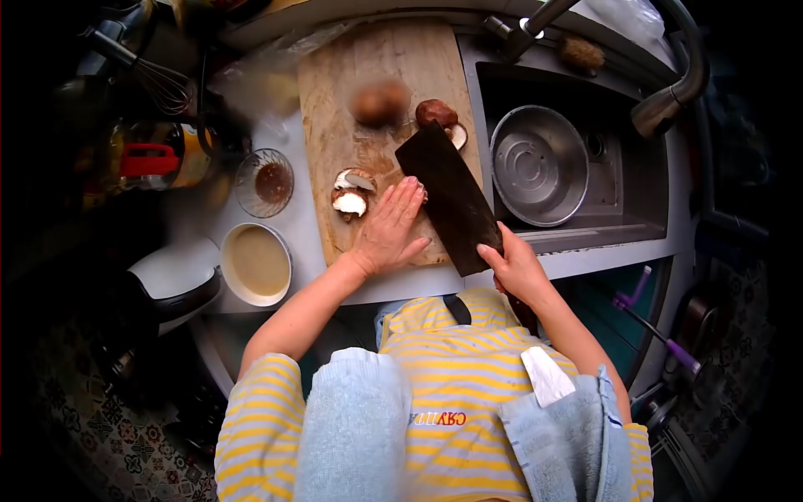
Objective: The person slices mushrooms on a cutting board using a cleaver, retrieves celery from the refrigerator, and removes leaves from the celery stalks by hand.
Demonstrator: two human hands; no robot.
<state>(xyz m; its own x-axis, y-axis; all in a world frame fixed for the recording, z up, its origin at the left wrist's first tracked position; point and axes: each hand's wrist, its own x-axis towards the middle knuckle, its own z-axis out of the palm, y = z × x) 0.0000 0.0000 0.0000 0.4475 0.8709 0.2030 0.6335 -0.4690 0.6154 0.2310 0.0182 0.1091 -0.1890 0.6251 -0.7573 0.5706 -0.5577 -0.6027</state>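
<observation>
My right hand is closed round the handle end of a wide dark cleaver, whose blade lies tilted over the right part of the wooden cutting board. My left hand rests on the board with fingers stretched forward, its fingertips beside the blade's left edge. Something small and brownish shows at the fingertips, mostly hidden. Cut mushroom pieces with white insides lie left of my left hand. Farther back are brown mushrooms, blurred, and another brown mushroom with a pale piece near the cleaver's tip.
Right of the board, a metal basin sits in the dark sink beneath a faucet. On the left stand a glass bowl with brown liquid and a white bowl with cloudy liquid. A whisk is at the upper left.
</observation>
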